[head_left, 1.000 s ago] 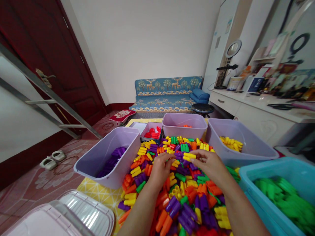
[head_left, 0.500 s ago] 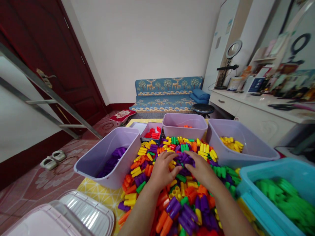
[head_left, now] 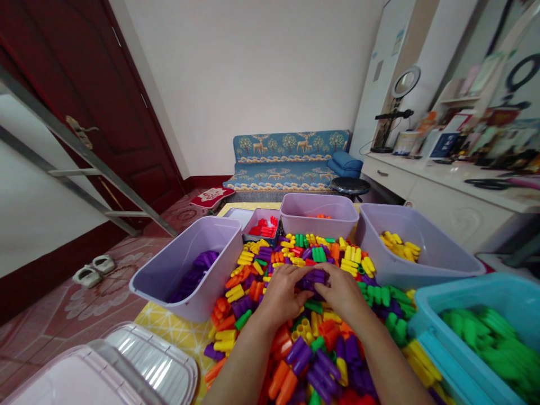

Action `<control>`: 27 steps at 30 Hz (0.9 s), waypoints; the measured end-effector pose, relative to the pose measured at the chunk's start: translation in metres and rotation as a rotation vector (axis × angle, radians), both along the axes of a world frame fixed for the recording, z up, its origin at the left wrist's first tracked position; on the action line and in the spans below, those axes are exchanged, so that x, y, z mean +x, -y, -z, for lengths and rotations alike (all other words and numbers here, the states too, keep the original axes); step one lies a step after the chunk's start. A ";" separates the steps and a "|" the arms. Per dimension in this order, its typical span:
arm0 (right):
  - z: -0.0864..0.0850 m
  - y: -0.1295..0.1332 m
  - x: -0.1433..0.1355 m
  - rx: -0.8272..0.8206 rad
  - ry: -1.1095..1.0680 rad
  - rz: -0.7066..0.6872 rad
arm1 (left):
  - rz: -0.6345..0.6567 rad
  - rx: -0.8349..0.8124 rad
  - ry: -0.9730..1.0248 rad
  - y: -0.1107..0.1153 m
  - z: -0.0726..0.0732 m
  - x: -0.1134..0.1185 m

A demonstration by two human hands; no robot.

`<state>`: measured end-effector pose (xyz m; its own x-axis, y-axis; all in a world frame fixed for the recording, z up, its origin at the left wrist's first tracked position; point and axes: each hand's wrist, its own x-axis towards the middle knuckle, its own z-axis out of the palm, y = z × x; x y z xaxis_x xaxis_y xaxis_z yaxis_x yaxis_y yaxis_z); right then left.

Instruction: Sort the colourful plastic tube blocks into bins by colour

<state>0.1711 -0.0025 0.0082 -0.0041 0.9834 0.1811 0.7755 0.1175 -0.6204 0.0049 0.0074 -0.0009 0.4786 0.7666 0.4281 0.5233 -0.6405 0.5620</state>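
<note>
A large heap of plastic tube-shaped toy blocks (head_left: 320, 382) in purple, orange, yellow, green and red covers the table. Near the middle of the heap, my left hand (head_left: 284, 292) and my right hand (head_left: 340, 287) come together around purple blocks (head_left: 314, 278). The fingers of both hands curl in and close on these blocks from either side. Part of the purple blocks is hidden behind the fingers, so how many are held cannot be made out.
Around the heap stand a bin with purple blocks (head_left: 143, 287), a small box with red ones (head_left: 247, 233), a bin with orange ones (head_left: 291, 222), a bin with yellow ones (head_left: 447, 261) and a turquoise bin with green ones (head_left: 426, 304). Clear lids (head_left: 156, 360) lie front left.
My hands have drawn closer together, and the fingers that were spread over the purple blocks now close around them. The view has shifted very slightly.
</note>
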 end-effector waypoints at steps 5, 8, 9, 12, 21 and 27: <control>-0.013 0.004 -0.008 0.061 -0.387 -0.061 | -0.028 -0.004 0.234 0.001 -0.005 0.001; -0.023 0.009 -0.011 0.130 -0.400 -0.092 | -0.035 0.009 0.350 0.000 -0.008 0.001; -0.026 0.010 -0.012 0.155 -0.384 -0.092 | -0.038 0.011 0.382 -0.001 -0.009 0.000; -0.033 0.015 -0.015 0.208 -0.374 -0.100 | -0.050 0.000 0.456 0.000 -0.013 0.000; -0.041 0.020 -0.014 0.186 -0.688 -0.126 | -0.154 -0.278 0.991 0.002 -0.042 -0.009; -0.040 0.017 -0.006 0.176 -0.694 -0.046 | -0.373 -0.352 1.691 -0.004 -0.076 -0.053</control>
<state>0.1648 -0.0197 0.0485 0.1292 0.9409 0.3131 0.2005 0.2844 -0.9375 -0.0478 0.0113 0.0748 -0.4777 0.8780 0.0293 -0.6467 -0.3741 0.6647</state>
